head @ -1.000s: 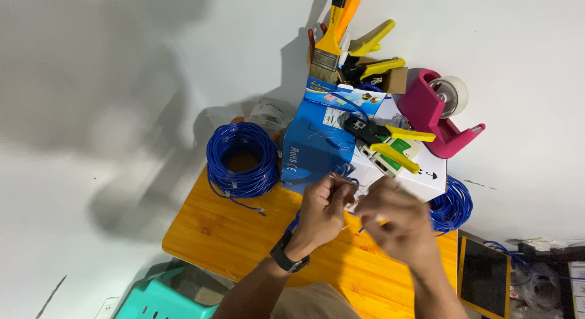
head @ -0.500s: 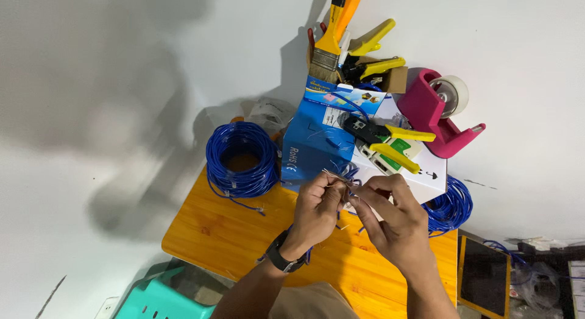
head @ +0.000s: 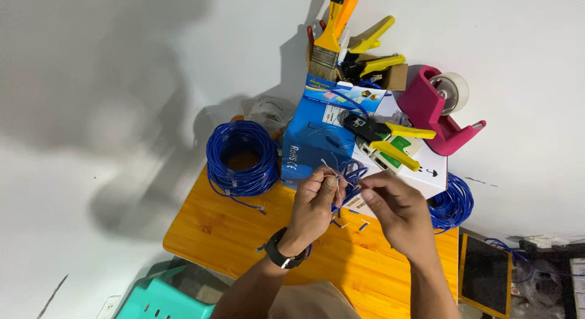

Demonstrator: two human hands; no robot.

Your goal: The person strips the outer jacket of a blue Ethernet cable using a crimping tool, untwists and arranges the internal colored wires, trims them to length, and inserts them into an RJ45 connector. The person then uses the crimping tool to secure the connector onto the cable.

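Observation:
My left hand, with a black watch on its wrist, pinches the end of a blue cable whose thin inner wires fan out above my fingers. My right hand is close beside it, fingertips pinching the same wire strands. Both hands hover over a small orange wooden table. Right behind them lie a blue box and a black crimping tool with yellow handles on a white box.
A coil of blue cable lies at the table's left end, another coil at the right. A pink tape dispenser, a paintbrush and yellow pliers sit behind. A teal stool stands below.
My hands have drawn together and shifted slightly down toward me; the fingers of my right hand now meet my left at the fanned wire ends.

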